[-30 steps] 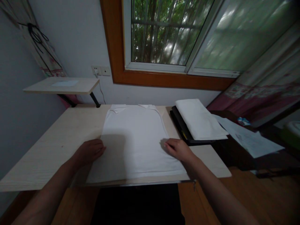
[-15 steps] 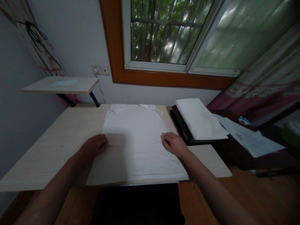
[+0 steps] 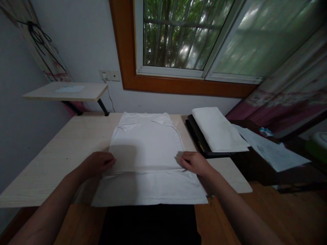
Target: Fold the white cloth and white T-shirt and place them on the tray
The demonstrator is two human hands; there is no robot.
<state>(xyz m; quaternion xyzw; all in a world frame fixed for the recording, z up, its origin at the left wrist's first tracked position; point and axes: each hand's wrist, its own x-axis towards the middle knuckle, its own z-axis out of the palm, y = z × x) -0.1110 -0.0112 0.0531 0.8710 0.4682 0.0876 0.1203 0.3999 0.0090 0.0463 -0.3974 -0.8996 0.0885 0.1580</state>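
Shirt, white, one. Spread on the pale surface, far end towards the wall. Just changed: the shirt has slid nearer along with both hands, its far corner flaps now sit nearer, and a crease has come up across its lower part, where it lay almost smooth half a second ago. The hem has come to the near edge of the surface and seems to pass just over it. Judged from this, the pull has shifted the whole shirt, and its lower part would need smoothing to lie flat.

Left hand, bare. Fingers curled in, apparently pinching the shirt's left side; the amount of fabric taken cannot be told.

Right hand, bare. Likewise curled, apparently pinching the right side.

Position: shirt between the hands, its larger part on their far side, crease and hem on the near side.

Folded cloth, white. Right of the shirt, well apart, on a black item.
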